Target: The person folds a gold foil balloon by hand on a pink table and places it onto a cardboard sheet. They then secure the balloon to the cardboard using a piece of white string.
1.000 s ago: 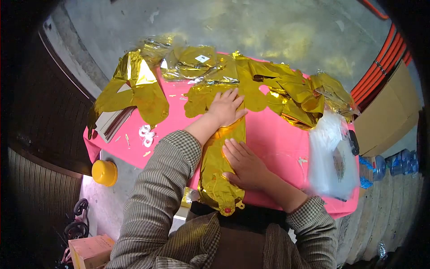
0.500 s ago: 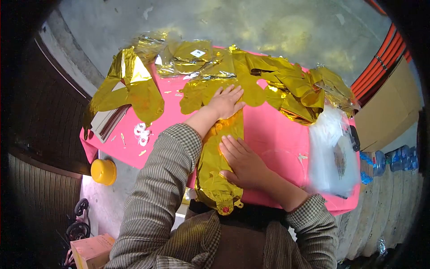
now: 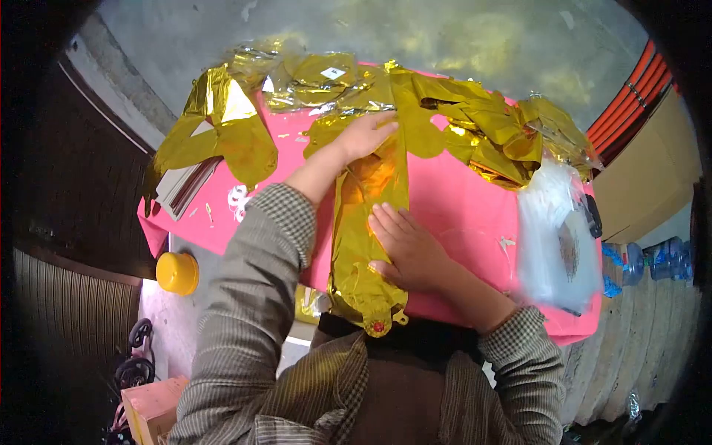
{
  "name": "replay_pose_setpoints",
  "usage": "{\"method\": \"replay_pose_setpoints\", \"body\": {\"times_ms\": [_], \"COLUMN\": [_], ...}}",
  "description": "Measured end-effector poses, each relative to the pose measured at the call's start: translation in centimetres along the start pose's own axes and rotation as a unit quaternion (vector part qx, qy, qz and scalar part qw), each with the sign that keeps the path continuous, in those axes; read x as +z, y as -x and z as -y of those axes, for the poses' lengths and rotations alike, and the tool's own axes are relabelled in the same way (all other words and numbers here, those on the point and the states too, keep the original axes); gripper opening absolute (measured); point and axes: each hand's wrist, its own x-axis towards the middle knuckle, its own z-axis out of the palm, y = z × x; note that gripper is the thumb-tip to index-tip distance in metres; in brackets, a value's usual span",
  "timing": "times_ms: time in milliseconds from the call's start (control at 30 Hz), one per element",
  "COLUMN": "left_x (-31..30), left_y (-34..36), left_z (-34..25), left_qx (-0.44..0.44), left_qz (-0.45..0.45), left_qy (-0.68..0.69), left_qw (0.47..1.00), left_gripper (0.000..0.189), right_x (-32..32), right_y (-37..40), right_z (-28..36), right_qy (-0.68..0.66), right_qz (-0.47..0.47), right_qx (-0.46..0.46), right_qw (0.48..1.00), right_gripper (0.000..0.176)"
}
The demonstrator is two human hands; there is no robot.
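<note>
From my remote seat I take the biggest thing first: the pink table (image 3: 460, 222) fills the middle of the view, with a crumpled gold foil heap (image 3: 482, 137) along its far edge and a stack of clear bags (image 3: 556, 237) at its right end. The work centres on one long gold balloon (image 3: 356, 245), which lies deflated on the table. It runs from the heap down to the near edge in front of the person, and its valve (image 3: 378, 325) hangs just over that edge. I judge the step in hand to be pressing the balloon flat, stroking along its length away from the body. The left hand (image 3: 363, 135) lies palm down on the balloon's far end, fingers pressed together and pointing right, touching the foil where it meets the heap. The right hand (image 3: 408, 248) lies flat on the balloon's near half, fingers slightly spread and thumb on the foil, pinning it to the table. To my eye, any further stroke calls for the right hand to hold the near half down so the slippery foil cannot creep or wrinkle. Compared with half a second ago, the left hand has slid further up the balloon towards the heap and closed its fingers, while the right hand has hardly shifted. A yellow lid (image 3: 176, 273) sits on the floor left of the table.
</note>
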Motion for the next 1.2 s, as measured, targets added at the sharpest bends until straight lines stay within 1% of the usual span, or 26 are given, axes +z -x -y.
{"method": "replay_pose_setpoints", "body": {"times_ms": [33, 100, 133, 167, 233, 267, 333, 467, 533, 633, 700, 867, 967, 1033, 1067, 1133, 1200], "left_x": [-0.8, -2.4, -2.1, -2.4, -3.2, -3.4, -3.8, -4.5, -4.5, -4.6, -4.6, -4.0, -3.6, -3.1, -2.9, -2.8, -2.7], "left_y": [1.4, 5.3, 7.1, 9.1, 13.1, 14.8, 17.6, 21.8, 23.1, 23.6, 23.9, 25.4, 25.9, 25.8, 25.8, 25.3, 25.0], "left_z": [-1.4, -5.5, -4.9, -5.5, -6.9, -6.9, -6.7, -6.8, -7.1, -8.0, -8.8, -9.9, -9.9, -9.3, -9.2, -9.0, -8.4], "left_qx": [-0.008, -0.033, 0.051, 0.044, 0.108, 0.104, 0.125, 0.097, 0.085, 0.083, 0.088, 0.104, 0.113, 0.135, 0.135, 0.179, 0.199], "left_qz": [0.001, 0.116, 0.115, 0.117, 0.145, 0.147, 0.101, 0.096, 0.097, 0.107, 0.107, 0.107, 0.128, 0.094, 0.093, 0.072, 0.066], "left_qy": [-0.002, -0.051, -0.083, -0.083, -0.106, -0.108, -0.164, -0.141, -0.109, -0.125, -0.138, -0.139, -0.157, -0.174, -0.174, -0.209, -0.215], "left_qw": [1.0, 0.991, 0.989, 0.989, 0.978, 0.978, 0.973, 0.981, 0.986, 0.983, 0.981, 0.979, 0.973, 0.971, 0.971, 0.959, 0.954], "left_gripper": [0.048, 0.051, 0.042, 0.042, 0.03, 0.03, 0.026, 0.032, 0.037, 0.041, 0.041, 0.041, 0.042, 0.04, 0.04, 0.04, 0.041], "right_x": [0.0, 0.0, -0.1, -0.1, 0.2, 0.3, 0.3, 0.5, 0.5, 0.1, 0.1, -0.3, -0.7, -0.8, -0.9, -1.0, -0.7], "right_y": [-0.1, -0.1, -0.1, 0.0, 0.0, 0.1, 0.1, 0.0, 0.2, 0.1, 0.3, 2.0, 2.8, 3.3, 3.6, 3.7, 3.9], "right_z": [0.0, 0.0, 0.0, 0.1, 0.0, -0.1, -0.3, -0.3, -0.3, -0.2, 0.2, 1.5, 2.6, 3.2, 3.4, 3.4, 3.3], "right_qy": [-0.008, 0.001, -0.006, -0.009, -0.016, -0.009, -0.001, 0.003, 0.008, 0.002, 0.003, -0.004, -0.016, -0.024, -0.023, -0.019, -0.019], "right_qz": [0.002, -0.001, 0.001, 0.005, 0.007, -0.006, -0.018, -0.019, -0.02, -0.012, 0.008, 0.012, 0.012, 0.015, 0.015, 0.012, 0.008], "right_qx": [-0.003, -0.001, -0.003, 0.006, 0.013, 0.002, -0.009, -0.013, -0.016, -0.022, -0.015, -0.024, -0.032, -0.03, -0.031, -0.03, -0.037], "right_qw": [1.0, 1.0, 1.0, 1.0, 1.0, 1.0, 1.0, 1.0, 1.0, 1.0, 1.0, 1.0, 0.999, 0.999, 0.999, 0.999, 0.999], "right_gripper": [0.072, 0.073, 0.073, 0.073, 0.073, 0.072, 0.072, 0.071, 0.071, 0.071, 0.07, 0.07, 0.07, 0.07, 0.069, 0.069, 0.069]}}
